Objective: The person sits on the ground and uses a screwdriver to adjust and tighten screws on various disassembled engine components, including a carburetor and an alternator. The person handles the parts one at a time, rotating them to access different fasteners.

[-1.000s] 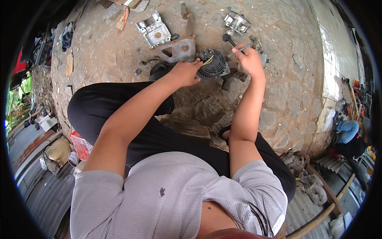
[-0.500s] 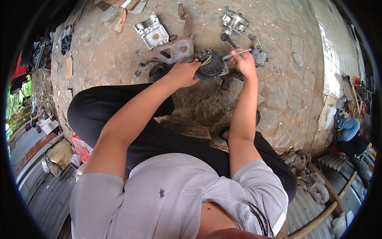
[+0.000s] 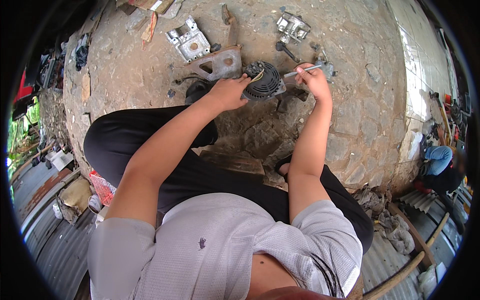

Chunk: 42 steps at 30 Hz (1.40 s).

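A round black alternator with a slotted cover and pale yellow wires sits on the ground in front of me. My left hand grips its left side, fingertips on the rim. Just right of it, my right hand is closed around a thin grey metal rod, whose left end points at the alternator's right edge. Whether that end touches the casing I cannot tell. A rusty metal bracket with a triangular cutout lies close on the left.
Beyond lie a silver metal housing and a silver carburetor-like part. Another grey metal part is behind my right hand. A wooden block lies between my legs. Another person is at the far right.
My right hand has shifted slightly right and down with the rod, a little farther from the alternator. My left hand stays on the alternator.
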Motion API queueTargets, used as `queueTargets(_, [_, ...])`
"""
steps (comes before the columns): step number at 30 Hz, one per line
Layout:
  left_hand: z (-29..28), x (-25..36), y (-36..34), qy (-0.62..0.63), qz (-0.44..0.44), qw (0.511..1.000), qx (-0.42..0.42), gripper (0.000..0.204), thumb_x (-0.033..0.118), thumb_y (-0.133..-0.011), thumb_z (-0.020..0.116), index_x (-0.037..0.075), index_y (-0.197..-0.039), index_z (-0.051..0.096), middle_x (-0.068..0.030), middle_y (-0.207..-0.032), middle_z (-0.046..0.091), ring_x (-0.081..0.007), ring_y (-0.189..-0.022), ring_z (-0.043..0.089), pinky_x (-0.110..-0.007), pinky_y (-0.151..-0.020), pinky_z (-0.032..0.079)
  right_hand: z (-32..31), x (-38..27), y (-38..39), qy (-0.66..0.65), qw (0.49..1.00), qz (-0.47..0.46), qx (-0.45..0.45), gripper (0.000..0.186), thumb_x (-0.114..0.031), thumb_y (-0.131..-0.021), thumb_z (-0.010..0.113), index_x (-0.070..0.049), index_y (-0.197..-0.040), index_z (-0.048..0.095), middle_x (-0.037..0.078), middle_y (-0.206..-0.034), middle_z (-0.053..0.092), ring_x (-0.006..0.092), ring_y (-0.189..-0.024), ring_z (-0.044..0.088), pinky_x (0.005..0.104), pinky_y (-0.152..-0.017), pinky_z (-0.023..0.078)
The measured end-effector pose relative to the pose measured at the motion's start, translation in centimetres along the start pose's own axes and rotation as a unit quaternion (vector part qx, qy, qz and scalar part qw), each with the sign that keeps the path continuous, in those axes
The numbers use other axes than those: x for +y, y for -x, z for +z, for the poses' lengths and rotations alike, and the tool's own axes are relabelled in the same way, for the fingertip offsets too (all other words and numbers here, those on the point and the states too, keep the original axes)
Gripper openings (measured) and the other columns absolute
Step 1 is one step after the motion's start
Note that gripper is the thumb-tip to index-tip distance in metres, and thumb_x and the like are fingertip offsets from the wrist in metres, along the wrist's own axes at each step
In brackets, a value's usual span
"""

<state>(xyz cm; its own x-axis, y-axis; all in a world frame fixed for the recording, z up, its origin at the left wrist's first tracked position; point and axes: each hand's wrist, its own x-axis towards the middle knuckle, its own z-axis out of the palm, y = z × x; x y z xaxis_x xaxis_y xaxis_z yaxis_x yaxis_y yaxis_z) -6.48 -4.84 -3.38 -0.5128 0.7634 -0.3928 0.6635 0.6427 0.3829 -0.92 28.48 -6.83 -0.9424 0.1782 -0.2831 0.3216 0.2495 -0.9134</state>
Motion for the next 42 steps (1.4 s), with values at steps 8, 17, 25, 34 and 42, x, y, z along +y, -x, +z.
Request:
queueTargets(8, [0.0, 0.1, 0.0, -0.002, 0.004, 1.000, -0.006, 0.078, 0.036, -0.090, 0.073, 0.003, -0.155, 0.044, -0.0174, -0.159, 0.048, -0.0381, -0.123, 0.065, -0.046, -0.106, 0.053, 0.6, 0.7, 0.0, -0.015, 0.995, 0.032, 0.090, 0.021, -0.022, -0.098, 0.071, -0.002, -0.092, 0.073, 0.003, -0.068, 0.067, 0.0138, -0.059, 0.059, 0.0325, -0.059, 0.046])
queueTargets(17, [0.1, -0.2, -0.1, 0.014, 0.012, 1.000, 0.008, 0.078, 0.034, -0.089, 0.075, 0.004, -0.154, 0.044, -0.0172, -0.160, 0.047, -0.0355, -0.125, 0.065, -0.047, -0.105, 0.053, 0.2, -1.4, 0.2, -0.040, 0.994, 0.078, -0.065, 0.016, -0.020, -0.095, 0.073, -0.004, -0.090, 0.074, 0.007, -0.069, 0.070, 0.0115, -0.058, 0.061, 0.0297, -0.055, 0.045])
queueTargets(25, [-0.5, 0.3, -0.3, 0.011, 0.013, 1.000, -0.005, 0.079, 0.035, -0.091, 0.074, 0.004, -0.156, 0.042, -0.0170, -0.163, 0.044, -0.0344, -0.128, 0.063, -0.046, -0.108, 0.051, 1.5, 1.0, -0.4, 0.175, 0.960, -0.036, 0.214, 0.027, -0.026, -0.096, 0.073, 0.001, -0.095, 0.072, 0.011, -0.073, 0.071, 0.0208, -0.066, 0.068, 0.0392, -0.066, 0.052])
queueTargets(34, [-0.8, 0.8, -0.5, 0.047, -0.007, 0.999, -0.015, 0.078, 0.032, -0.089, 0.076, 0.003, -0.155, 0.044, -0.0227, -0.157, 0.048, -0.0401, -0.135, 0.056, -0.047, -0.112, 0.047, 1.7, 0.9, 0.0, 0.195, 0.948, -0.081, 0.238, 0.029, -0.030, -0.095, 0.074, -0.002, -0.104, 0.076, 0.019, -0.087, 0.075, 0.0402, -0.083, 0.073, 0.0459, -0.077, 0.055])
queueTargets(42, [-1.0, 0.9, -0.4, 0.051, 0.000, 0.999, -0.011, 0.078, 0.030, -0.089, 0.077, 0.001, -0.154, 0.045, -0.0257, -0.157, 0.047, -0.0406, -0.138, 0.053, -0.046, -0.114, 0.046, 0.1, -1.6, 0.7, -0.021, 0.998, 0.033, -0.056, 0.024, -0.025, -0.100, 0.072, -0.002, -0.103, 0.071, 0.003, -0.073, 0.065, 0.0140, -0.067, 0.061, 0.0333, -0.065, 0.050])
